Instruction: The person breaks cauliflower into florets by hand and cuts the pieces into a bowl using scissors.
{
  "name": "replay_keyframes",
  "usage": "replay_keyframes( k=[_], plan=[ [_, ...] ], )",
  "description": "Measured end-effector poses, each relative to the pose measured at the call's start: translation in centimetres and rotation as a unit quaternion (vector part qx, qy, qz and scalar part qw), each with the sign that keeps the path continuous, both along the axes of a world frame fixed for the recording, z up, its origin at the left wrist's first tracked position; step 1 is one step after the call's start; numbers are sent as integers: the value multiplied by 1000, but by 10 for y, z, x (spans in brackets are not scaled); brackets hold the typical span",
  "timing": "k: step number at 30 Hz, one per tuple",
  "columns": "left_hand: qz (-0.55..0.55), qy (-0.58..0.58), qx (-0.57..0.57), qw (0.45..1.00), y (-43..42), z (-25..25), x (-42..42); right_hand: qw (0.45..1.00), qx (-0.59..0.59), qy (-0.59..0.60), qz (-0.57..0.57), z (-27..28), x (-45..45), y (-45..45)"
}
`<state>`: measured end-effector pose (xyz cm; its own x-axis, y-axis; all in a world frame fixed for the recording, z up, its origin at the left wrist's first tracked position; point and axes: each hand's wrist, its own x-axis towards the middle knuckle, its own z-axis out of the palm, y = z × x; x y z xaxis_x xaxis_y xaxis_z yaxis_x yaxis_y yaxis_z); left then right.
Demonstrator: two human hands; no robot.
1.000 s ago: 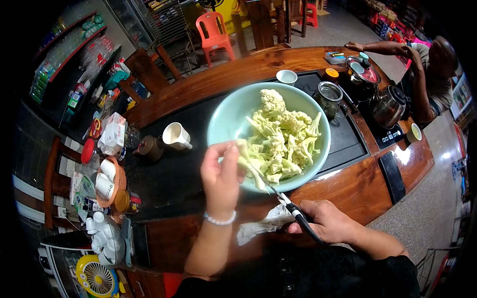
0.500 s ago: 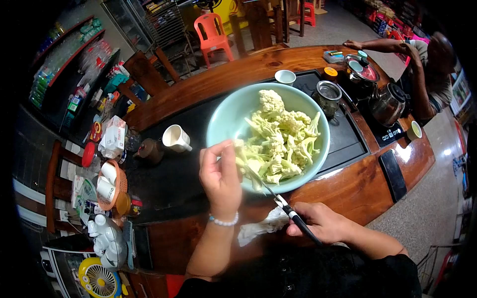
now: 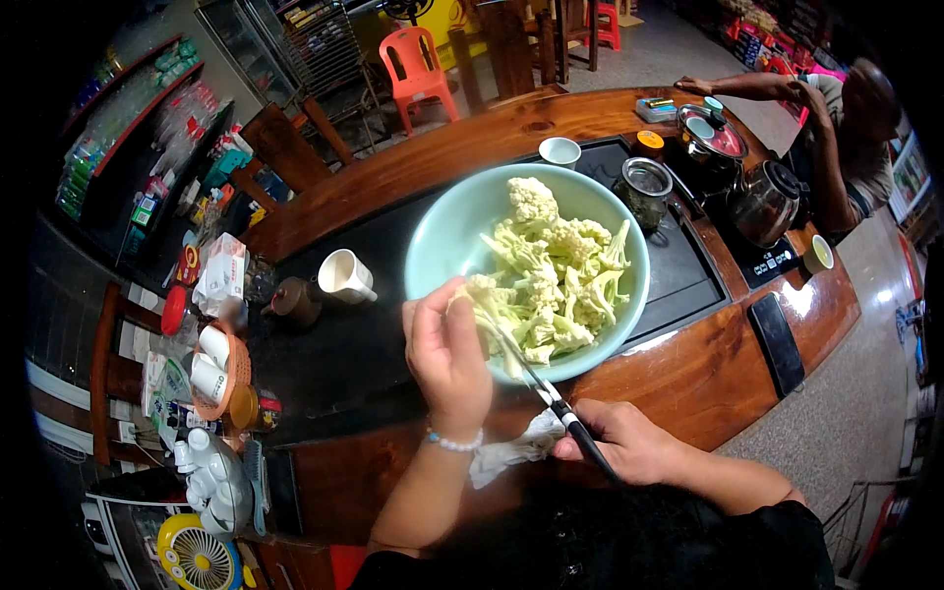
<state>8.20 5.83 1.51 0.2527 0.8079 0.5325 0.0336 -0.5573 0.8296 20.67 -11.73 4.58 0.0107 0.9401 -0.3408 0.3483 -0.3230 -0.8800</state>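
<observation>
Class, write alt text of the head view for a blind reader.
Left hand holds a cauliflower piece at the near rim of a pale green bowl of florets; right hand holds a black-handled cutting tool up to it.

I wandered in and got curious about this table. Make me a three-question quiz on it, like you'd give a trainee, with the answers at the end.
1. Multiple choice: What does the person's right hand hold?
A) a phone
B) a black-handled cutting tool
C) a glass pot
2. True or false: The white mug stands outside the pale green bowl.
3. Fill the gap: The left hand holds a cauliflower piece, and its wrist wears a ____.

Key: 1. B. 2. True. 3. beaded bracelet.
</observation>
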Motion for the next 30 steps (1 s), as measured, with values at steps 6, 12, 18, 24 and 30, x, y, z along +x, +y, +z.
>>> replay_keyframes(
  k=[6,12,18,24,30],
  plan=[
    [6,14,11,1000,5,-2,0,1000,-11,8,-3,-5,1,2],
    [9,35,9,999,1,-4,2,998,-4,61,-16,-15,-1,4],
    [9,27,11,1000,3,-5,2,995,-25,87,-32,-14,-7,7],
    [7,11,-34,999,10,-9,0,995,-47,86,-21,-9,-8,10],
    [-42,-94,-156,982,9,1,0,997,-42,64,6,-16,-5,9]
  ],
)
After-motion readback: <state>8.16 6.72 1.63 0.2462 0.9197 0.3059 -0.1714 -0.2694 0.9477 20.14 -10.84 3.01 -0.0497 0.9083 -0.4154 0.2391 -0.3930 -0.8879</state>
